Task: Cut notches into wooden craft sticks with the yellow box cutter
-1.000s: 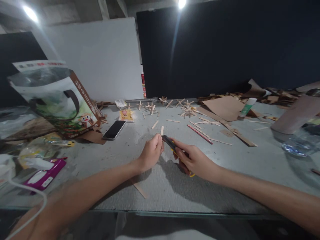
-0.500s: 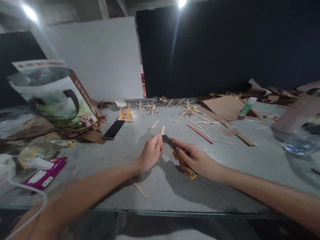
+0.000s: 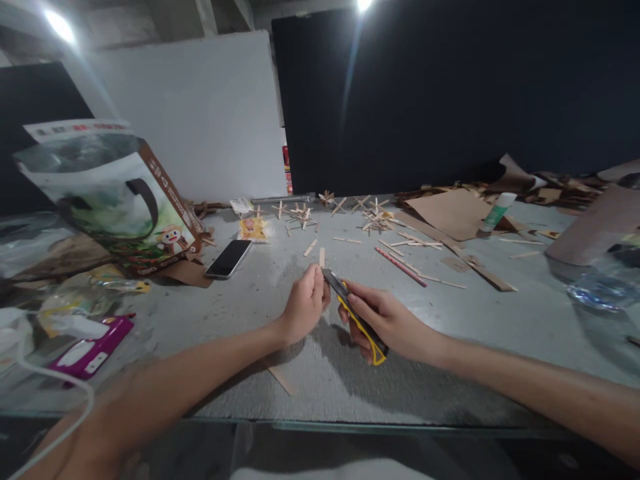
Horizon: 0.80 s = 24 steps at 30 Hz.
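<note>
My left hand point(image 3: 304, 303) is closed around a wooden craft stick point(image 3: 322, 257), whose upper end pokes out above the fingers. My right hand point(image 3: 383, 320) grips a black and yellow utility knife point(image 3: 365, 321). The knife's front end meets the stick just by my left fingertips; its blade is too small to make out. Another craft stick point(image 3: 281, 380) lies on the table near the front edge, partly under my left forearm. Ahead of my hands a short stick point(image 3: 311, 247) rests flat.
Crossed craft sticks point(image 3: 377, 219) lie scattered at the back, with a red pencil point(image 3: 400, 267) nearer. On the left are a phone point(image 3: 229, 259), a large printed bag point(image 3: 115, 207) and a purple glue gun point(image 3: 95, 350). Cardboard point(image 3: 445, 213) and a glue stick point(image 3: 499, 211) lie right.
The knife has turned a little, its rear end lower and more of its yellow edge showing. The held stick has shifted slightly left and stands more upright.
</note>
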Each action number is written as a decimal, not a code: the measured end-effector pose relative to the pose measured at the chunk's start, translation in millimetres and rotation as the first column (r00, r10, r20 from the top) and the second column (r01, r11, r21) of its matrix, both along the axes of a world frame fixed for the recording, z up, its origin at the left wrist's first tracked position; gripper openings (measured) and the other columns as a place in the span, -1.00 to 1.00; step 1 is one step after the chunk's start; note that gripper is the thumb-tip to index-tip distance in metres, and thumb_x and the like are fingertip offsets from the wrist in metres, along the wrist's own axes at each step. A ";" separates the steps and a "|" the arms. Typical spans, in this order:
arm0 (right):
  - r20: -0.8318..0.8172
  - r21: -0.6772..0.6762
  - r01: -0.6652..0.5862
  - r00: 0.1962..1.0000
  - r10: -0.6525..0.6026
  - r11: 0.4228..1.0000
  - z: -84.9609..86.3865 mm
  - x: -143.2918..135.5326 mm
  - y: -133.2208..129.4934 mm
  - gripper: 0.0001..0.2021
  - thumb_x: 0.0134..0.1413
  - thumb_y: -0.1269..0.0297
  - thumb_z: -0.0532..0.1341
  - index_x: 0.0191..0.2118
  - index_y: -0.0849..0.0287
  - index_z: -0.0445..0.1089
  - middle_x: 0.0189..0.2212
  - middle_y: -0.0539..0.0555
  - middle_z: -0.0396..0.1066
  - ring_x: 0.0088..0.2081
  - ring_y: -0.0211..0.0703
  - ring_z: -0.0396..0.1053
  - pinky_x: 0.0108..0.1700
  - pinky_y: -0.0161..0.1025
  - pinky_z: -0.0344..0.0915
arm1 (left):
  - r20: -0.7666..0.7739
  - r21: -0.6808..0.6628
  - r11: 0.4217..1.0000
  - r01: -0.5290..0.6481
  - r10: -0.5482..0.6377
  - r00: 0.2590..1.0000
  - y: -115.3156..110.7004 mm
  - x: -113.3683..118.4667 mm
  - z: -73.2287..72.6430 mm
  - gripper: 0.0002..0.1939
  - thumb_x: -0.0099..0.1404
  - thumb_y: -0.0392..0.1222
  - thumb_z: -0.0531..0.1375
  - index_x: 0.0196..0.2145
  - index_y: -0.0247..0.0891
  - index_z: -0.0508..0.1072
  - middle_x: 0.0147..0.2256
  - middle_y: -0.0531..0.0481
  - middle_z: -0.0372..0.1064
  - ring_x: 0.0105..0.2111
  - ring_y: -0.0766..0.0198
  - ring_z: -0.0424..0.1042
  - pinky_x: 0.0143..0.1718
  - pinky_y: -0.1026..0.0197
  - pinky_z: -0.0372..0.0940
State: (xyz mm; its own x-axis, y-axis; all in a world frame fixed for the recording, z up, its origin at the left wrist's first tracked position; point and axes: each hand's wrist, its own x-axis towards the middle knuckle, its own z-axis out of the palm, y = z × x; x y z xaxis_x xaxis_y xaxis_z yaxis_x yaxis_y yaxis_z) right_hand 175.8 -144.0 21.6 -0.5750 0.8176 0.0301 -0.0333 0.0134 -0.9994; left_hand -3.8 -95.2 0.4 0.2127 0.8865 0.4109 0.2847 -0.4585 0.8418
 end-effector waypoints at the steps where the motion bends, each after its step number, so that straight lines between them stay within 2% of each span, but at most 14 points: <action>1: 0.006 0.017 0.013 1.000 -0.013 1.000 -0.6 -0.3 -0.6 -0.59 0.36 -0.20 0.10 -0.07 0.09 0.24 -0.59 -0.18 0.23 -0.67 -0.33 0.23 -0.62 -0.34 0.35 | 0.007 0.005 1.000 0.007 -0.008 1.000 -0.3 0.0 0.4 -0.49 0.52 0.29 -0.12 -0.42 -0.13 0.11 -0.63 0.20 0.09 -0.63 0.35 0.15 -0.50 0.24 0.11; 5: 0.031 0.084 0.041 0.999 -0.044 0.996 -3.7 -1.0 0.3 -0.58 0.38 -0.20 0.07 -0.09 0.10 0.25 -0.64 -0.18 0.24 -0.68 -0.31 0.27 -0.63 -0.36 0.32 | 0.053 0.006 0.998 0.065 -0.065 0.996 -0.7 -0.4 1.3 -0.51 0.54 0.27 -0.13 -0.39 -0.14 0.12 -0.61 0.20 0.10 -0.61 0.36 0.15 -0.50 0.26 0.11; 9: 0.042 0.079 0.053 0.998 -0.056 0.996 -3.7 0.6 3.4 -0.58 0.37 -0.21 0.08 -0.14 0.09 0.25 -0.66 -0.17 0.24 -0.67 -0.29 0.29 -0.62 -0.36 0.33 | 0.130 -0.066 0.984 0.168 -0.158 0.979 1.5 -1.0 -1.7 -0.58 0.51 0.25 -0.03 -0.27 -0.16 0.19 -0.55 0.20 0.12 -0.60 0.38 0.13 -0.54 0.28 0.08; 12: 0.037 0.107 0.064 0.997 -0.069 0.992 -4.0 3.2 5.5 -0.58 0.38 -0.20 0.07 -0.13 0.10 0.27 -0.65 -0.17 0.24 -0.68 -0.30 0.26 -0.63 -0.36 0.29 | 0.160 -0.084 0.975 0.203 -0.188 0.969 2.5 -1.3 -3.8 -0.63 0.50 0.20 0.01 -0.24 -0.16 0.18 -0.52 0.20 0.12 -0.59 0.39 0.11 -0.55 0.30 0.06; 15: 0.024 0.209 0.140 0.989 -0.148 0.968 -7.9 6.7 8.6 -0.57 0.40 -0.19 0.07 -0.06 0.12 0.30 -0.61 -0.17 0.22 -0.68 -0.33 0.20 -0.64 -0.38 0.22 | 0.165 -0.092 0.970 0.224 -0.207 0.964 1.4 -1.4 -3.2 -0.67 0.51 0.15 0.01 -0.21 -0.17 0.18 -0.51 0.20 0.13 -0.60 0.41 0.09 -0.55 0.30 0.06; 18: 0.053 0.279 0.229 0.966 -0.253 0.933 -12.7 9.8 12.8 -0.54 0.40 -0.18 0.06 0.06 0.13 0.29 -0.56 -0.16 0.18 -0.67 -0.34 0.13 -0.64 -0.36 0.15 | 0.171 -0.085 0.969 0.232 -0.215 0.961 0.3 -1.3 -2.1 -0.69 0.53 0.13 0.00 -0.08 -0.19 0.21 -0.49 0.20 0.15 -0.60 0.40 0.09 -0.54 0.30 0.06; 21: 0.106 0.433 0.297 0.921 -0.375 0.851 -13.8 12.0 16.7 -0.61 0.40 -0.12 0.09 -0.06 0.13 0.37 -0.54 -0.12 0.19 -0.58 -0.30 0.16 -0.55 -0.33 0.15 | 0.159 -0.080 0.969 0.233 -0.218 0.963 0.5 -1.8 -3.0 -0.68 0.52 0.13 -0.01 -0.06 -0.18 0.19 -0.50 0.21 0.16 -0.59 0.39 0.11 -0.53 0.30 0.08; 24: 0.107 0.638 0.314 0.869 -0.484 0.703 -11.8 13.3 20.0 -0.70 0.37 -0.01 0.17 -0.13 0.14 0.44 -0.41 0.00 0.35 -0.39 -0.20 0.29 -0.33 -0.26 0.25 | 0.105 -0.102 0.958 0.268 -0.257 0.961 -0.3 -2.8 -3.6 -0.67 0.51 0.16 -0.01 -0.10 -0.17 0.17 -0.54 0.23 0.13 -0.59 0.38 0.11 -0.52 0.30 0.09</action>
